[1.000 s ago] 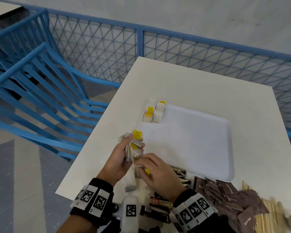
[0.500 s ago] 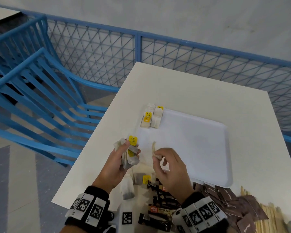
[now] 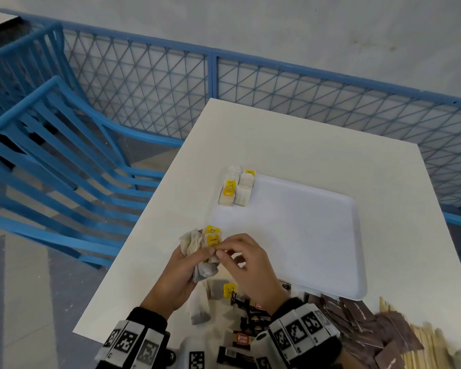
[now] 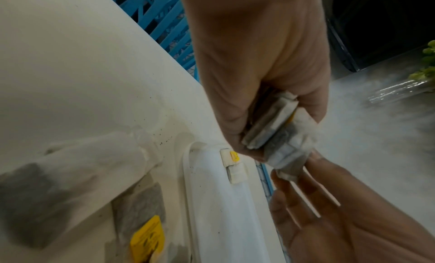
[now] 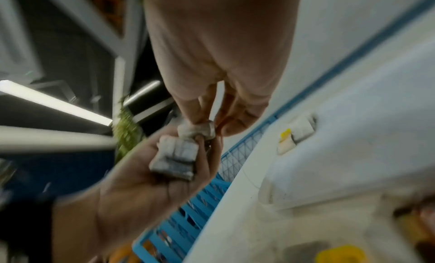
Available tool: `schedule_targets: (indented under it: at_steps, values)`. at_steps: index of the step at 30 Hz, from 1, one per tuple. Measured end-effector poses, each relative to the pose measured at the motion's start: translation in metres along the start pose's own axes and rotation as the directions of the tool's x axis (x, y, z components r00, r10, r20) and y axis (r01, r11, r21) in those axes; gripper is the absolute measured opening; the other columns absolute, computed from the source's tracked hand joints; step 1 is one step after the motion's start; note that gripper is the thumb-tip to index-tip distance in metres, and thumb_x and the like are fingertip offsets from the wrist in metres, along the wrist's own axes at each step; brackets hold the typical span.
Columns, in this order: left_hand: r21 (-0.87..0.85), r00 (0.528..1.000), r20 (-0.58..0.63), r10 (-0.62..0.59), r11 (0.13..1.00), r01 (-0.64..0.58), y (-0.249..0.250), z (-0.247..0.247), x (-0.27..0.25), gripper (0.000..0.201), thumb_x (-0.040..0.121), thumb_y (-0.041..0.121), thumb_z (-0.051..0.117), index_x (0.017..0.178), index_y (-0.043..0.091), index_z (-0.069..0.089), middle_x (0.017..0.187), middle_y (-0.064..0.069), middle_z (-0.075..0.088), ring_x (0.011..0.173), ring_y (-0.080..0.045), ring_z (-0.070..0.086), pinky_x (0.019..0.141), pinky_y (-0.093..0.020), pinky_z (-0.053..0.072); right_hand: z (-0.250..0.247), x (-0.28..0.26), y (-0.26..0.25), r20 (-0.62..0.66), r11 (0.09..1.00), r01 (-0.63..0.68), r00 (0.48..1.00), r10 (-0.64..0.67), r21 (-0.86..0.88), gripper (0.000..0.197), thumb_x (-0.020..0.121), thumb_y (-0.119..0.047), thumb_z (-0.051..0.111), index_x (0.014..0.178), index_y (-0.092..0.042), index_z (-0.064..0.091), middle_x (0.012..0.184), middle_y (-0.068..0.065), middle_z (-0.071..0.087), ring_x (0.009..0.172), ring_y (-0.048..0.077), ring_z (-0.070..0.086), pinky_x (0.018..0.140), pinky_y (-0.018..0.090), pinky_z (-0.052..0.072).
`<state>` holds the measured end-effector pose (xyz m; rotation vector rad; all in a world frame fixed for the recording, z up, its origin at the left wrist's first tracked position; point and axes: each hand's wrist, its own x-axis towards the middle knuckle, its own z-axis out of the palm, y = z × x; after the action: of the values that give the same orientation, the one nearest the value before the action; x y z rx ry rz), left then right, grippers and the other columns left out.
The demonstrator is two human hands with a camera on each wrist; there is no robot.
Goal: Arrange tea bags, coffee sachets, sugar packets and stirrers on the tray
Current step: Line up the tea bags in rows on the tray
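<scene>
We are gripping a bunch of tea bags [image 3: 201,251] in our left hand [image 3: 176,275], fingers curled round it; two yellow tags are showing, but the bag count is unclear. Our right hand [image 3: 246,265] is pinching one bag at the bunch's right side with thumb and forefinger. Beyond the grip, two short rows of tea bags [image 3: 236,189] are lying on the white tray [image 3: 304,235] at its far left corner. Under our hands, loose tea bags [image 3: 218,288], dark coffee sachets [image 3: 246,315], brown sugar packets [image 3: 357,318] and wooden stirrers [image 3: 431,347] are lying partly hidden or cut off on the table [image 3: 290,145].
</scene>
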<state>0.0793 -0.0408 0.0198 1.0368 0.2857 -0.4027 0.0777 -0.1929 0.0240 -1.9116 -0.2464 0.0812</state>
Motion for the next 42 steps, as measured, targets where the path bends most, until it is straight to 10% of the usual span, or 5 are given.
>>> schedule_targets:
  at_steps: [6,15,25,32,42]
  values:
    - [0.078,0.999,-0.030,0.039,0.996,-0.037,-0.003,-0.002,0.003,0.019,0.081,0.003,0.062,0.100,0.004,0.062,0.087,-0.015,0.066,0.078,-0.025,0.064,0.067,-0.032,0.052,-0.010,0.006,0.000,0.252,0.810,-0.486,0.872,0.421,0.328,0.025,0.085,-0.014,0.065,0.108,-0.008,0.060,0.095,0.000,0.063,0.078,0.010,0.063,0.069,0.020,0.051]
    - [0.050,0.992,-0.129,0.016,0.999,-0.010,-0.005,-0.020,0.023,0.024,0.082,0.002,0.065,0.105,0.008,0.061,0.089,-0.012,0.067,0.082,-0.024,0.066,0.069,-0.032,0.056,-0.005,0.021,0.016,0.279,0.753,-0.546,0.837,0.471,0.367,0.011,0.084,-0.006,0.065,0.094,-0.009,0.063,0.087,0.001,0.065,0.078,0.010,0.061,0.069,0.019,0.051]
    - [-0.080,0.971,-0.235,-0.051,0.996,0.033,-0.002,-0.046,0.032,0.020,0.085,-0.005,0.056,0.102,0.006,0.060,0.085,-0.009,0.064,0.071,-0.015,0.067,0.055,-0.025,0.054,-0.008,0.099,0.059,-0.079,0.735,-0.547,0.779,0.622,0.401,0.032,0.078,-0.002,0.071,0.102,-0.008,0.051,0.089,0.009,0.063,0.078,0.018,0.059,0.065,0.023,0.048]
    - [-0.030,0.969,-0.244,-0.042,0.999,0.036,0.009,-0.050,0.043,0.018,0.085,-0.001,0.059,0.100,0.009,0.060,0.080,-0.005,0.066,0.072,-0.013,0.066,0.059,-0.025,0.052,0.010,0.133,0.079,-0.191,0.825,-0.526,0.806,0.561,0.204,0.044,0.070,-0.007,0.079,0.101,-0.016,0.048,0.079,-0.002,0.060,0.072,0.011,0.058,0.080,0.035,0.052]
    - [0.030,0.975,-0.214,-0.061,0.997,0.069,0.007,-0.046,0.042,0.019,0.077,0.004,0.068,0.091,0.016,0.061,0.069,0.000,0.064,0.068,-0.018,0.057,0.064,-0.033,0.039,0.017,0.135,0.079,-0.285,0.895,-0.445,0.858,0.427,0.000,0.051,0.077,-0.011,0.073,0.118,-0.010,0.043,0.070,-0.004,0.054,0.076,0.017,0.056,0.074,0.022,0.042]
